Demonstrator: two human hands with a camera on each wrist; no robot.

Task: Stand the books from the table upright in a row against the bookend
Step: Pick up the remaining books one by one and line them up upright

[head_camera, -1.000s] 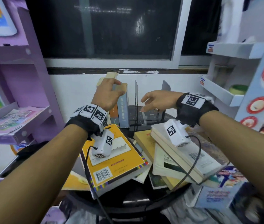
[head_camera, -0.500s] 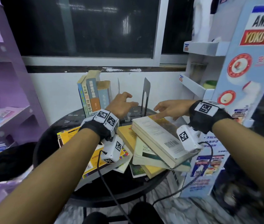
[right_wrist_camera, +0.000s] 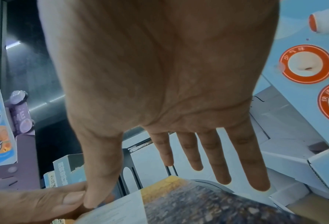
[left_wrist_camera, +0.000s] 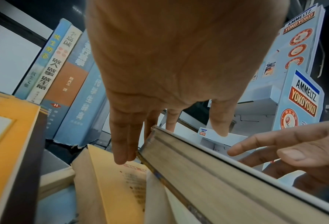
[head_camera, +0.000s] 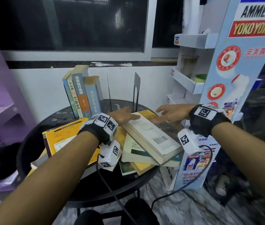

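Several books stand upright at the back left of the round black table; they also show in the left wrist view as standing books. Right of them rise thin metal bookends. A thick white book with a barcode lies on top of a flat pile. My left hand touches its far left corner, fingers straight along the page edge, thumb above the cover. My right hand hovers over the far right part, fingers spread, holding nothing.
A large yellow book lies flat at the left under my left forearm. Several more books lie under the white one. A light-blue cardboard display stand crowds the table's right side, and a purple shelf stands at the left.
My left hand left the standing books and came down to the white book's far corner. My right hand dropped closer over the same book. The head view swung right.
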